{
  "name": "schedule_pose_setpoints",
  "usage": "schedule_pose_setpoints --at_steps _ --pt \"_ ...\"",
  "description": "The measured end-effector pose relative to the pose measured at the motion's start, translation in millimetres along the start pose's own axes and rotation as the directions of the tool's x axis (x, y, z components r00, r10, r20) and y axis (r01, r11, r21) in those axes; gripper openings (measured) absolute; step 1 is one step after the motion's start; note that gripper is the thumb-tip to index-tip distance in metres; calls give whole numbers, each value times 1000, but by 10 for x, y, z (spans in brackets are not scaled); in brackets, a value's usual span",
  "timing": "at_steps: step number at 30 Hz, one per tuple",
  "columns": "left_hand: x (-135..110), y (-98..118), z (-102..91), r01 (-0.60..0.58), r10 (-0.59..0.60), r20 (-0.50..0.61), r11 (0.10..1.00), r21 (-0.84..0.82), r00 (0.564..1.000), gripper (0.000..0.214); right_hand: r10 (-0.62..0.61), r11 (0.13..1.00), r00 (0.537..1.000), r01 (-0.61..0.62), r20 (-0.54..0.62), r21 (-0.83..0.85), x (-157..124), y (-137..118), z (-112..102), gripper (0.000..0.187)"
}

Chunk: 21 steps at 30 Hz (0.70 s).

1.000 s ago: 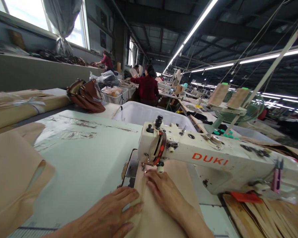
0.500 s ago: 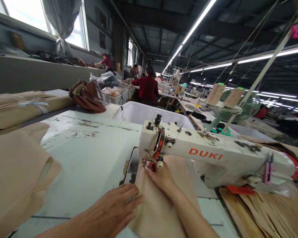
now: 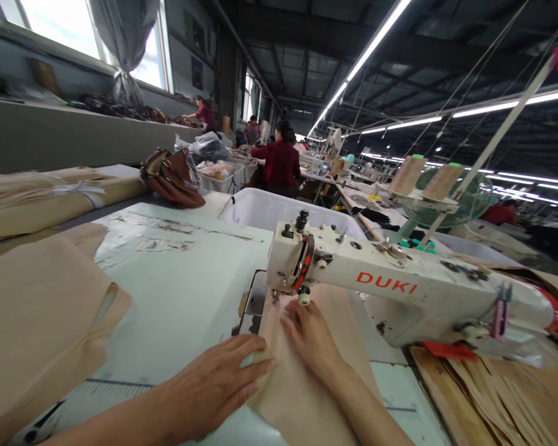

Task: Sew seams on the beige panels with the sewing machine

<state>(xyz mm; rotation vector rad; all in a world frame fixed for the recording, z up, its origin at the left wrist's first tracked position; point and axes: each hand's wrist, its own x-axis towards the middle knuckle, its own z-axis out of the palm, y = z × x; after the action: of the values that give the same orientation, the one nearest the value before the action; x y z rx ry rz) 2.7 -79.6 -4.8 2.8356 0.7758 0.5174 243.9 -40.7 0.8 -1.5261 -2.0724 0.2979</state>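
A long beige piece of leather-like material (image 3: 314,396) lies under the presser foot (image 3: 276,297) of a white sewing machine (image 3: 385,282). My left hand (image 3: 218,378) rests palm down at the piece's left edge, fingers stretched out and fingertips on the material. Just right of the presser foot, my right hand (image 3: 311,337) lies on the piece with its fingers loosely bent and apart. A folded or raised strip runs along the piece's left side towards the needle. The needle tip is too small to make out.
Another beige piece (image 3: 41,310) covers the table's left side, with nippers (image 3: 39,427) by its near edge. A brown bag (image 3: 174,176) and a white bin (image 3: 288,207) stand behind. Cut strips (image 3: 497,396) lie on a board at right. Co-workers sit farther back.
My right hand has drawn back a little from the presser foot, its fingers less tucked under the machine head. My left hand stays at the edge. The view has shifted slightly.
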Motion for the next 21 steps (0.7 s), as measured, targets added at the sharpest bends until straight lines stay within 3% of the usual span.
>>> schedule_pose_setpoints --at_steps 4,7,12,21 --pt "44 25 -67 -5 5 40 1000 -3 999 51 -191 981 980 192 55 -7 -397 -85 -13 32" --pt "6 12 -30 -4 3 34 1000 30 999 53 -240 965 968 246 76 -88 -521 -92 47 42" --pt "-95 8 48 -3 3 3 995 100 1000 54 -290 918 954 300 77 -259 -561 -37 129 42" --pt "-9 -17 -110 -50 56 -62 994 97 996 57 -297 862 944 329 141 -385 -475 16 156 50"
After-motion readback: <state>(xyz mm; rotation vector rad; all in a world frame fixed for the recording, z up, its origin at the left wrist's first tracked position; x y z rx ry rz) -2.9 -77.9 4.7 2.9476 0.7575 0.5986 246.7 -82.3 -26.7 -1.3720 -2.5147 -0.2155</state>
